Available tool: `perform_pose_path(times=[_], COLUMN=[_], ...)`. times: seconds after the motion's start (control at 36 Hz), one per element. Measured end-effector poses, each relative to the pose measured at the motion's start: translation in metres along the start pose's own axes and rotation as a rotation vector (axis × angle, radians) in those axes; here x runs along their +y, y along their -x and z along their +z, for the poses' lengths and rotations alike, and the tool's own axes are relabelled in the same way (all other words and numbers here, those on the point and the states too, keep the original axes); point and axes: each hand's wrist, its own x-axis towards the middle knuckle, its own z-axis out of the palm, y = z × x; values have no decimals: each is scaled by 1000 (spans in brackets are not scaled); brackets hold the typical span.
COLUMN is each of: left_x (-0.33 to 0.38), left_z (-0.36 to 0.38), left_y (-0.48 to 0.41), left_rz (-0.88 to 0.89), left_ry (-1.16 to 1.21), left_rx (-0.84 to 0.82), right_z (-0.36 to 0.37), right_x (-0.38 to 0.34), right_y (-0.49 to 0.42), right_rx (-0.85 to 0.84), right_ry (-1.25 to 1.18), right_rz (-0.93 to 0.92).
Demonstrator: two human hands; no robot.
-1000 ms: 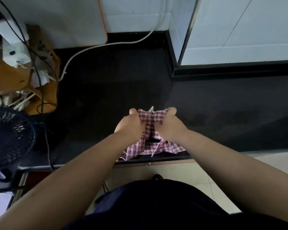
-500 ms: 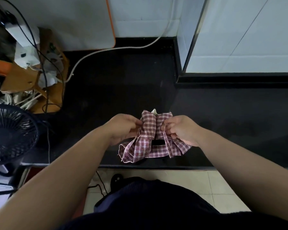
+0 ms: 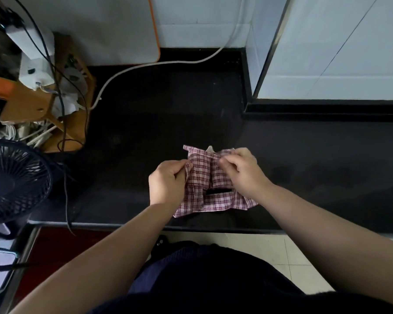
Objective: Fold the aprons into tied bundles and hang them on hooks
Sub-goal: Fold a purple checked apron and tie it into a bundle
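While both of my hands work near the front edge of the black stone countertop point(image 3: 145, 114), the red-and-white plaid cloth apron point(image 3: 201, 168) lies between them, folded into a small upright bundle. Its loose lower flaps are spread flat on the counter toward me. My left hand point(image 3: 168, 182) has its fingers curled, and thumb and forefinger pinch a narrow strip of plaid at the bundle's left side. It may be a tie strap or only a folded edge; the cloth is too bunched to tell. My right hand point(image 3: 241, 173) pinches the bundle's upper right corner, its fingers bent over the fabric. A small pale tab pokes up behind the bundle's top.

Far to my left a black plastic table fan point(image 3: 11, 182) stands at the counter's end. Behind it is a brown cardboard box point(image 3: 75, 125) stuffed with chargers and cords. A white power cable point(image 3: 159, 64) curves across the back of the counter, below a white board with an orange edge point(image 3: 114, 26) set against the wall.
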Motion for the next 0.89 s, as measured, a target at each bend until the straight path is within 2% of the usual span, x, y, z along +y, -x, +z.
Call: perform_pose_path(times=[0.14,0.22,0.33,0.5,0.64,0.81,0.89], left_x=[-2,4,2,-6,-1,7,7], left_z=[8,14,23,24,22,18,19], left_y=[6,4,3,6,5,1,-3], left_rz=[40,100,163,-70,-295,-305,-247], left_ry=[-11,-16,-44,67,389,501,439], left_rx=[17,12,-30,-66,-150,-263,-306], right_z=[2,11,16,15,8,4,1], right_x=[-17,-23,-28,-29,-26,-19,-13], right_y=[3,5,8,3,0,3,6], right_rx=[23,-31,49,-39,-29,31,16], right_ry=[-330,-423,-514,-407,-346,-344,-337], right_rz=[-3,-25,-28,-52,-51,-62,-75])
